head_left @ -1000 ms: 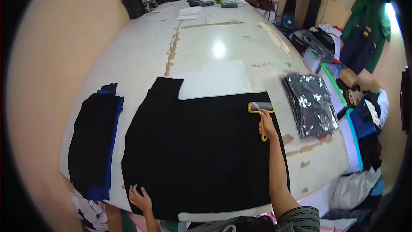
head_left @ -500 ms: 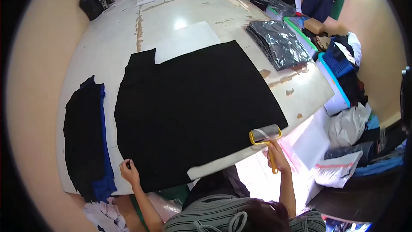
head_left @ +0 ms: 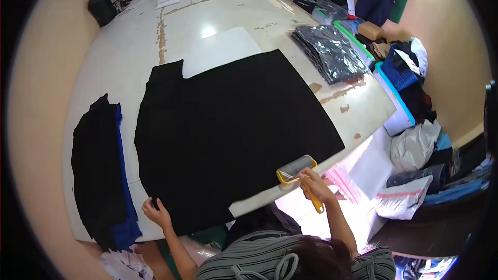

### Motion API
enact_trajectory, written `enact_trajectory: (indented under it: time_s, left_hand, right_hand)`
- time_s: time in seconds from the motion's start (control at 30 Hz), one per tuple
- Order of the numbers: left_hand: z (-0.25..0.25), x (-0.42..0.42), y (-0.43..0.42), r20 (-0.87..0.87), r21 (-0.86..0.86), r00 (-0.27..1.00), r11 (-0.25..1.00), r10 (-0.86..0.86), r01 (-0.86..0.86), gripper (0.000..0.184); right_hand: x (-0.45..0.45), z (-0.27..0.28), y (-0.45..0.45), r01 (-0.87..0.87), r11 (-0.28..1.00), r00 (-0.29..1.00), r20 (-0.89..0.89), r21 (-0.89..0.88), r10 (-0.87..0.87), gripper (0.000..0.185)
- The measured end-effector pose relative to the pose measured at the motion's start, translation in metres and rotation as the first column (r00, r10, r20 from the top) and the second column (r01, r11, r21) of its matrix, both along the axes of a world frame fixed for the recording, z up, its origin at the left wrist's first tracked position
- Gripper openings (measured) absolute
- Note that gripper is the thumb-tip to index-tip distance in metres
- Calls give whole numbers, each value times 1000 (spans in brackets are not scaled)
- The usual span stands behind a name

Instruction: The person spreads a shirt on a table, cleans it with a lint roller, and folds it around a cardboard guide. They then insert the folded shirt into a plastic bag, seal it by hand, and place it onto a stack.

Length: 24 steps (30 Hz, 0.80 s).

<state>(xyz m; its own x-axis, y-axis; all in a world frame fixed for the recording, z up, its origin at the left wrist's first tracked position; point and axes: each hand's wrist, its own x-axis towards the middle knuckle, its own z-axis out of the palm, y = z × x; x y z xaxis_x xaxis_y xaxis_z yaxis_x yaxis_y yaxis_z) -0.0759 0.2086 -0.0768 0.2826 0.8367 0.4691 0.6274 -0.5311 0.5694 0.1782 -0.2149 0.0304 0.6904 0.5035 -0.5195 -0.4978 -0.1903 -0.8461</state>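
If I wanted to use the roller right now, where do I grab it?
Probably by the yellow handle, coming from the near side of the table: it's slim and points back that way, away from the wide grey drum. The right hand grips it there.

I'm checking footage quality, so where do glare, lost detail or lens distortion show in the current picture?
Head view: glare spot on the table, reflections on the glossy stack, washed-out floor; head view: black cloth shows little texture; head view: table edges bow, corners darken.

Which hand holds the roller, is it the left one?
No, the right hand grips the roller by its yellow handle, while the left hand is at the black fabric's edge.
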Motion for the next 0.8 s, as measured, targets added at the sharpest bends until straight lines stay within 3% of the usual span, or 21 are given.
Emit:
enact_trajectory:
  time_s: [0.2, 0.4, 0.53, 0.63, 0.8]
  left_hand:
    - [-5, -1, 4, 73, -41, 997, 999, 37, -34, 19]
    - [11, 11, -2, 37, -64, 991, 990, 126, -123, 15]
    - [20, 16, -12, -1, -132, 980, 971, 200, -198, 13]
    - [22, 16, -11, -19, -109, 982, 976, 187, -188, 13]
    - [18, 13, -9, 15, -123, 987, 980, 162, -159, 13]
  right_hand:
    - [85, -11, 71, -18, 999, 1000, 20, 31, 17, 19]
    - [259, -37, 199, -63, 994, 975, 220, 92, 42, 16]
    - [354, -45, 269, 10, 998, 979, 202, 66, -23, 14]
    - [380, -40, 287, -25, 998, 985, 171, 57, 14, 13]
    - [339, -45, 261, -12, 996, 982, 187, 86, -4, 14]
